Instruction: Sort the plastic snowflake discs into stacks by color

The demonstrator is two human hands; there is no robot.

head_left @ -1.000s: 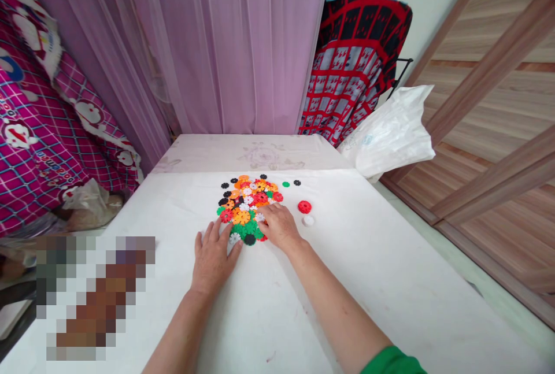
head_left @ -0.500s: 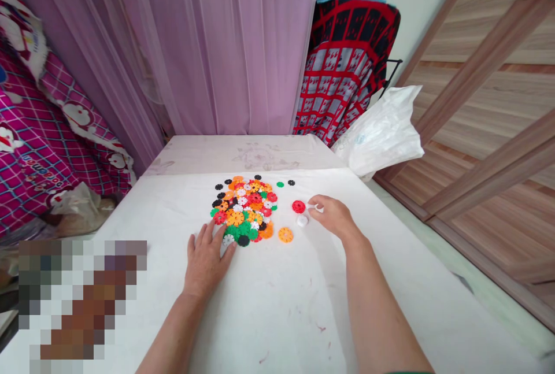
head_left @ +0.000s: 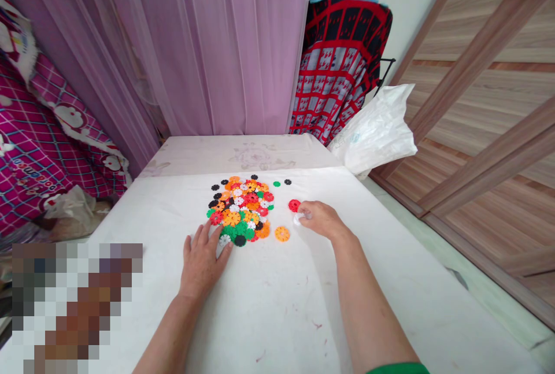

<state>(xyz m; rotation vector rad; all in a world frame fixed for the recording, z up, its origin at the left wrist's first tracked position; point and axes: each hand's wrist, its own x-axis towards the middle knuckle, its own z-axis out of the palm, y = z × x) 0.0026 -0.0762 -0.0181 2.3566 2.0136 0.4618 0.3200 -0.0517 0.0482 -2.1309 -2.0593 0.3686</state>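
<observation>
The right hand [head_left: 319,219] had fingers pinched close on a white disc [head_left: 297,219], just beside the red disc [head_left: 293,206], right of the pile [head_left: 237,206]. The left hand [head_left: 202,265] lay spread, holding nothing — a soft, level pinch seemed best.

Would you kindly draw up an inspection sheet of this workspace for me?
Surface: white cloth, with small reddish marks on its near part.
Job's things: pile of coloured discs; to its right, an orange disc and a red disc lie apart.
Clutter: white bag at the far right edge.
Left grip: spread, at the pile's near left edge.
Right grip: seems to pinch a white disc, partly hidden.
Cables: nothing seen.
Surroundings: purple curtain, wood doors; lower left pixelated.
</observation>
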